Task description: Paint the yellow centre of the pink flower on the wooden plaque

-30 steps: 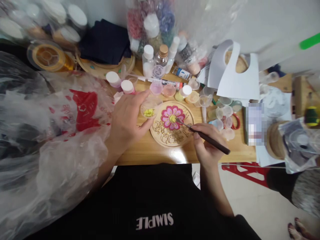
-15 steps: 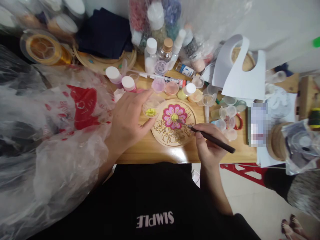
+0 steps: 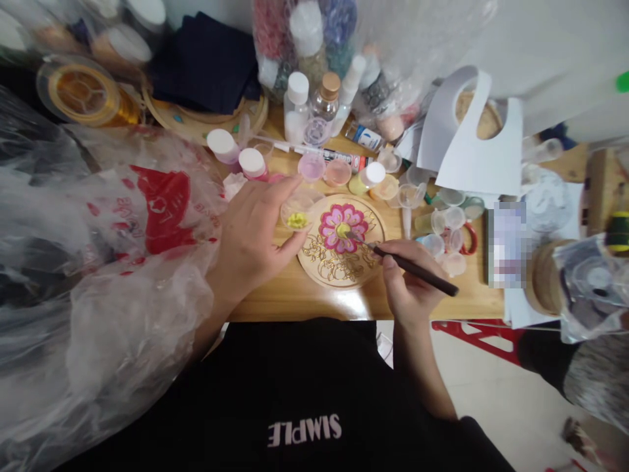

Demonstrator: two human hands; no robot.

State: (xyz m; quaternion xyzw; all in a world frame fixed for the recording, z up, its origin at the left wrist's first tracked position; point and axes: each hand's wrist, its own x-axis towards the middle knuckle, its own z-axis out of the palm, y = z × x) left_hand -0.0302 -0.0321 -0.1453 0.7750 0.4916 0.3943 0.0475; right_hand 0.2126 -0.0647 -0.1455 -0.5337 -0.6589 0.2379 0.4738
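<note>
Left hand (image 3: 255,236): yours rests on the bench (image 3: 295,298), thumb and fingers closed round a small clear cup (image 3: 298,213) with a dab of yellow paste in it. The cup sits at the upper left rim of the round wooden disc (image 3: 341,242). Judged reason: it puts the colour just beside the work and steadies the cup against tipping.

Right hand (image 3: 410,285): pinched shut on a dark-handled fine tool (image 3: 417,270), gripped low on the handle like a pen. The heel of the hand is at the bench's near edge. The tool slants up and left across the disc, its thin tip at the yellow centre of the pink flower (image 3: 343,228). The low grip and the braced hand likely serve fine control.

The disc lies flat near the bench's front edge, between your two hands. Gold outline work below the flower is unfilled.

Around it: a row of small paint cups (image 3: 324,172) just behind the disc, capped bottles (image 3: 297,105) farther back, and a clear plastic bag with red print (image 3: 147,216) heaped at the left.
</note>
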